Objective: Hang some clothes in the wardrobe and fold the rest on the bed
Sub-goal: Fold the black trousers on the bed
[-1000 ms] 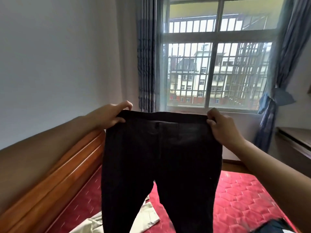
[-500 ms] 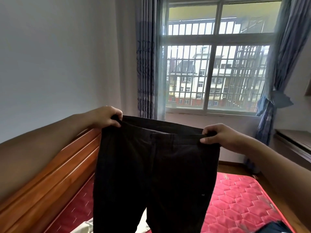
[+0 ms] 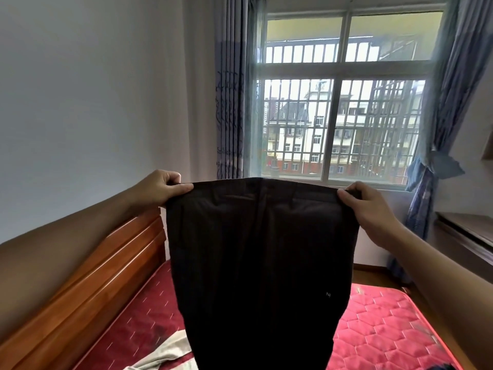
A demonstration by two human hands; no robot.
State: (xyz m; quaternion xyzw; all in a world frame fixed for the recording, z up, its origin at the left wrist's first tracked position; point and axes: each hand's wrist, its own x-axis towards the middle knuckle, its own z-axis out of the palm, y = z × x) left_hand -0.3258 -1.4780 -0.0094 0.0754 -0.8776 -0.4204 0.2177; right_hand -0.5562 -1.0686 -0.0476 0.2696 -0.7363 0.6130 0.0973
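A pair of black trousers (image 3: 261, 257) hangs in the air above the bed, held up by the waistband with the legs dropping out of the bottom of the view. My left hand (image 3: 160, 186) pinches the left end of the waistband. My right hand (image 3: 365, 209) grips the right end. The waistband is stretched nearly level between them. Below lies the bed's red quilted mattress (image 3: 378, 327). A beige garment (image 3: 165, 356) lies crumpled on it at the lower left, partly hidden behind the trousers.
A wooden headboard (image 3: 88, 284) runs along the left wall. A barred window (image 3: 341, 102) with blue curtains (image 3: 230, 102) faces me. A wooden desk edge (image 3: 469, 233) stands at the right. A dark garment (image 3: 437, 367) peeks in at the bottom right.
My right hand has risen, bringing the waistband back to level after it dipped on the right. The trouser legs now hang closer together, and the view has tilted slightly up.
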